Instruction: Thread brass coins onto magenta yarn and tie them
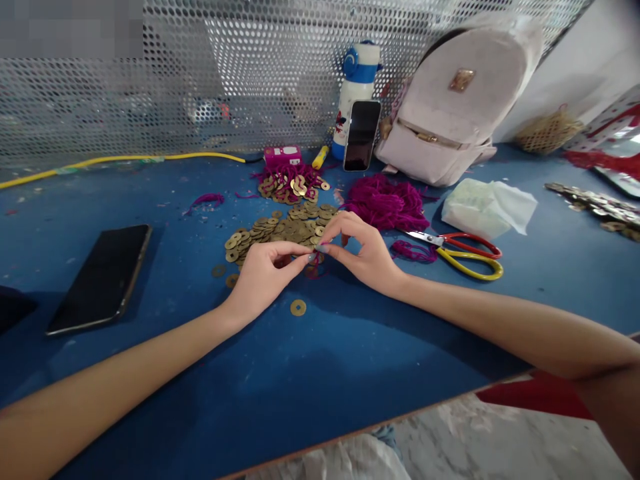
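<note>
- Black phone (103, 277): flat on the blue table (280, 407), far left, screen dark.
- Yellow cable (165, 157): runs along the rear of the table, at the foot of a perforated metal panel (175, 100).
- Purple scrap (209, 199): loose, left of the coins.
- Left hand (261, 277): thumb and forefinger together, pinched on a fine purple thread (317, 261); whether a coin is also gripped cannot be told.
- Coin pile (285, 230): brass-coloured discs, many with a central hole, heaped directly behind the hands.
- Tied coins (287, 187): bunched with purple strands behind the pile, before a magenta box (283, 156).
- Single coin (298, 307): apart from the pile, on the near side.
- Right hand (367, 257): thumb and forefinger together on the same thread, tips beside those of the left.
- Upright phone (363, 137): stands in front of a white and blue bottle (357, 80).
- Purple yarn (385, 203): tangled mass, behind the right hand.
- Pale backpack (450, 113): against the panel.
- Scissors (470, 253): red and yellow handles, blades towards the yarn.
- White packet (483, 205): behind the scissors.
- Second coin heap (605, 208): far right.
</note>
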A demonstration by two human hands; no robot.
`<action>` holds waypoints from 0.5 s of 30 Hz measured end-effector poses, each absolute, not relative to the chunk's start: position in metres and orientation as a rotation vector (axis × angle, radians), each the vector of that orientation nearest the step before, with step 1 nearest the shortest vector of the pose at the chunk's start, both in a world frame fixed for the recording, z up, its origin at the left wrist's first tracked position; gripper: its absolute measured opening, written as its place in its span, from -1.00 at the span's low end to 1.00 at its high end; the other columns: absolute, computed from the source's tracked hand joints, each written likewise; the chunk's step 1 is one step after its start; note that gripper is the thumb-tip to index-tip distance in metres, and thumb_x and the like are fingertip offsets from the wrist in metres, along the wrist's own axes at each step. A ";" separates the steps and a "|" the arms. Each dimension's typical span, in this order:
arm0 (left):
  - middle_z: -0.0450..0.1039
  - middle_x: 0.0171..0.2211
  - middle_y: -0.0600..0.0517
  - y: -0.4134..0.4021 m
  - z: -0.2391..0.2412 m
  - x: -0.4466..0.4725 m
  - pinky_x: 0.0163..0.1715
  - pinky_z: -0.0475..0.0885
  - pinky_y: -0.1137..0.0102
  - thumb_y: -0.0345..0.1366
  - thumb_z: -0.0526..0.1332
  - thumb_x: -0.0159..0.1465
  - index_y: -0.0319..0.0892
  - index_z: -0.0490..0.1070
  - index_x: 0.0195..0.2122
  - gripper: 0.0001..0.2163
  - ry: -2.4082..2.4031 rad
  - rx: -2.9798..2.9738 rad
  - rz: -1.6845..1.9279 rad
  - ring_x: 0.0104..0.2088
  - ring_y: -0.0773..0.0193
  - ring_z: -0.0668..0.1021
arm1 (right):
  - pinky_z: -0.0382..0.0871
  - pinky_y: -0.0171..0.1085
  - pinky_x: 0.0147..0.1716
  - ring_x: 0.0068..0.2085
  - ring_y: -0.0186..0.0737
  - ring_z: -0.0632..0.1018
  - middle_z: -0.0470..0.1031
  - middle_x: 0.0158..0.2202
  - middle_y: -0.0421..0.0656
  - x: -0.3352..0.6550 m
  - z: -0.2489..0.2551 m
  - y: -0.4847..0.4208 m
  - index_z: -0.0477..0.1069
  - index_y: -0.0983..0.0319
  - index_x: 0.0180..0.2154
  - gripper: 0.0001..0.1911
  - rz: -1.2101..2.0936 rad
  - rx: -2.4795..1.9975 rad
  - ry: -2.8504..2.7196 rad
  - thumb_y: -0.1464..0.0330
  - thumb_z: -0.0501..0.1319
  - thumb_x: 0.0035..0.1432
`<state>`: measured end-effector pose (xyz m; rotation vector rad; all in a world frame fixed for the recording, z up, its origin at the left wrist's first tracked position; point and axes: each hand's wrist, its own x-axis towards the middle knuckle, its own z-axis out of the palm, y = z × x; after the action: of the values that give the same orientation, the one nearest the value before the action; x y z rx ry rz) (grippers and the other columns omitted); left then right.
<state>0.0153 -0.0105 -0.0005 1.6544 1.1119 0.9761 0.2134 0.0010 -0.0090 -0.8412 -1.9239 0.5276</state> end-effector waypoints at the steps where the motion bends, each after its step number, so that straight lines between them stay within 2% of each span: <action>1: 0.66 -0.38 -0.02 -0.010 -0.001 0.015 -0.36 0.53 0.41 -0.32 0.32 0.16 -0.21 0.63 -0.33 -0.89 1.114 1.654 0.981 -0.40 0.22 0.64 | 0.33 -0.24 -0.31 -0.24 -0.23 0.44 0.45 -0.33 -0.16 0.213 -0.009 0.002 0.40 0.20 -0.36 -0.90 0.549 -0.851 -1.910 0.39 0.24 0.24; 9: 0.64 -0.43 0.01 -0.011 0.000 0.016 -0.42 0.50 0.45 -0.34 0.32 0.15 -0.21 0.61 -0.36 -0.91 1.103 1.670 0.964 -0.46 0.27 0.62 | 0.30 -0.27 -0.35 -0.26 -0.27 0.43 0.45 -0.33 -0.17 0.214 -0.009 0.001 0.41 0.22 -0.35 -0.91 0.611 -0.777 -1.883 0.39 0.24 0.25; 15: 0.58 -0.48 0.04 -0.012 0.000 0.015 -0.51 0.41 0.49 -0.34 0.30 0.19 -0.20 0.58 -0.36 -0.92 1.067 1.725 0.993 -0.51 0.33 0.55 | 0.31 -0.28 -0.35 -0.25 -0.28 0.45 0.48 -0.29 -0.15 0.214 -0.011 0.004 0.45 0.22 -0.32 -0.87 0.675 -0.774 -1.850 0.31 0.23 0.27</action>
<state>0.0153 -0.0115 0.0005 1.7247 1.0666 0.9925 0.2139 0.0045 -0.0105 -0.7743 -1.8498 0.6749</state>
